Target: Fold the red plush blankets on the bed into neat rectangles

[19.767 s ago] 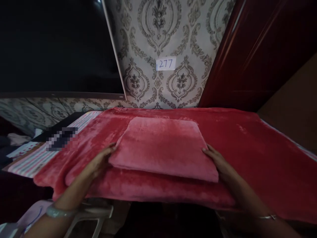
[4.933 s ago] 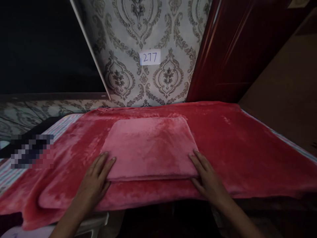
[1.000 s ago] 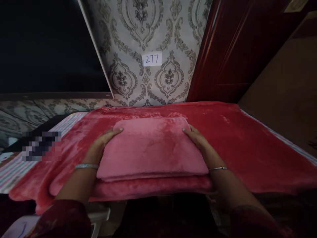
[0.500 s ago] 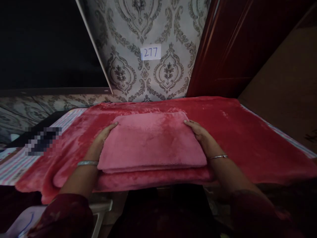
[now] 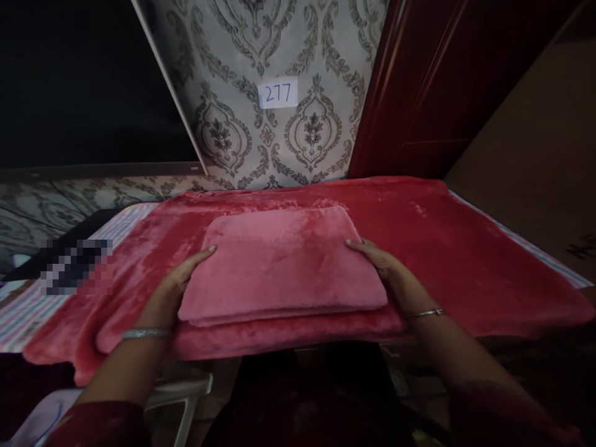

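Observation:
A folded pink plush cloth (image 5: pixel 284 261) lies flat in front of me on a larger red plush blanket (image 5: pixel 456 261), its layers showing along the near edge. My left hand (image 5: pixel 189 267) grips the cloth's left side with the thumb on top. On the opposite side, my right hand (image 5: pixel 375 256) holds the right edge the same way. The other fingers of both hands are mostly hidden beside or beneath the cloth.
A striped cloth (image 5: pixel 118 226) shows under the blanket at both ends. A dark screen (image 5: pixel 88 87) stands at the back left, with a blurred-out item (image 5: pixel 77 267) below it. Dark red wooden panelling (image 5: pixel 447 81) and a cardboard surface (image 5: pixel 540 143) border the right.
Both hands have slid a little toward me along the sides of the pink cloth. The cloth stays in about the same place, while the view has shifted slightly.

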`<state>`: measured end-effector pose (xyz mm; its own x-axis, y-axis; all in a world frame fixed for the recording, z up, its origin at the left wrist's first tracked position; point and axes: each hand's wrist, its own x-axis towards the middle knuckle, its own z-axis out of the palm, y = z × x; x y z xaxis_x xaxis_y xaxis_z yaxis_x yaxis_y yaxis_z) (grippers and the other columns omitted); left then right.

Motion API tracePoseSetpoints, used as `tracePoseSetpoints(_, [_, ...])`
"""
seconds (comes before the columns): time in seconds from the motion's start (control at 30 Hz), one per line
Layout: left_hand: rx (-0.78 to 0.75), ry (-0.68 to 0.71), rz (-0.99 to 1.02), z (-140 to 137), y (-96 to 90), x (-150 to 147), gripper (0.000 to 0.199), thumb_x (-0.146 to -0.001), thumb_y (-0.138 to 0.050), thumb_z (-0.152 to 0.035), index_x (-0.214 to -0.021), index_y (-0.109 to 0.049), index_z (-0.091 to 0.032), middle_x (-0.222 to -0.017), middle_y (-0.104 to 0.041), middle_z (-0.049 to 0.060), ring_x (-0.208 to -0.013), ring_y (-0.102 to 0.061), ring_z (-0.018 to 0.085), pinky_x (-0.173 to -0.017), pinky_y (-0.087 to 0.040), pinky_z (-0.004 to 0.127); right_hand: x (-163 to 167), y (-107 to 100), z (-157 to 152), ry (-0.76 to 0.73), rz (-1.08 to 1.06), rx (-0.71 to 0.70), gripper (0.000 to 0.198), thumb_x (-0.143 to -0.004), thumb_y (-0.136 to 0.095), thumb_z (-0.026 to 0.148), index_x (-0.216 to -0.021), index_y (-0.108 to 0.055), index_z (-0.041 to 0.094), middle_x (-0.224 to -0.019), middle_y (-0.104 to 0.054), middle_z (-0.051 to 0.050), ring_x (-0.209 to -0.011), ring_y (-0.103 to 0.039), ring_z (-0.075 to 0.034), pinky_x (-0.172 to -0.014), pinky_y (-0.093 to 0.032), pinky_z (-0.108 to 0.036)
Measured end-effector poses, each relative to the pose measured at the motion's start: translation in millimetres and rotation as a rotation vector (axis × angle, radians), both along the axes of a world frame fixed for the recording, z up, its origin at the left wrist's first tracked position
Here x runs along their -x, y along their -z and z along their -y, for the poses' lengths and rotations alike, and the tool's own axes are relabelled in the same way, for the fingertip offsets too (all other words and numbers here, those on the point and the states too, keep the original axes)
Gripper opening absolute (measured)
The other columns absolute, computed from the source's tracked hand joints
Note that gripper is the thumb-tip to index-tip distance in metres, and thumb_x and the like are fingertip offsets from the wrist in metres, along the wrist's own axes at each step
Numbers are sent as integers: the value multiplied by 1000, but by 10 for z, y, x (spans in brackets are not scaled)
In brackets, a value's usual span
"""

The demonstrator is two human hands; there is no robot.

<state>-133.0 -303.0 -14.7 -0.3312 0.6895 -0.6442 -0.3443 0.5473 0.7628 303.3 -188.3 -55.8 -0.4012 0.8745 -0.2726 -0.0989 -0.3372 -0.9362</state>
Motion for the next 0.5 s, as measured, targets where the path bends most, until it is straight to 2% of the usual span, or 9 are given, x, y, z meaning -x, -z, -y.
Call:
tracePoseSetpoints(0.1, [-19,51,-127,226,-7,-44,46,-70,-80,-43,-105,-75,-14,-87,-78,15,-82,-76,36,-70,-65,45,-62,4,181,16,16,-77,47,-77,-76,38,-121,-66,25,-108,-78,-6,-100,-73,-29,-94,-58,-43])
tracePoseSetpoints(0.17, [-187,79,-318,456,0,-104,48,-67,-82,-45,-106,-76,-18,-105,-78,14,-107,-71,39,-91,-61,51,-107,15,280,6,44,-117,48,-77,-76,43,-120,-67,26,-114,-76,-6,-107,-70,-31,-97,-57,-45])
tracePoseSetpoints(0.23, [-442,118,-546,709,10,-189,45,-71,-78,-48,-110,-76,-26,-127,-71,8,-131,-56,38,-114,-45,52,-139,38,340,4,66,-165,54,-76,-76,46,-126,-65,27,-123,-73,-6,-116,-66,-32,-101,-54,-46])
tracePoseSetpoints(0.3, [-590,161,-673,912,24,-273,42,-77,-72,-51,-114,-76,-30,-139,-65,3,-142,-46,35,-125,-28,48,-147,70,359,20,89,-211,68,-75,-77,47,-137,-58,28,-133,-68,-5,-124,-62,-32,-106,-50,-47])
tracePoseSetpoints(0.37, [-610,156,-678,1017,51,-320,41,-79,-68,-52,-114,-77,-31,-141,-63,2,-144,-42,34,-128,-20,45,-133,100,355,52,113,-247,82,-73,-79,48,-147,-48,30,-144,-61,-4,-130,-57,-31,-111,-46,-48])
tracePoseSetpoints(0.5, [-525,65,-603,966,157,-246,36,-77,-69,-49,-107,-78,-30,-143,-62,4,-147,-39,35,-127,-23,45,-113,112,394,102,161,-332,84,-76,-76,52,-151,-43,33,-156,-47,-3,-144,-42,-30,-119,-36,-47])
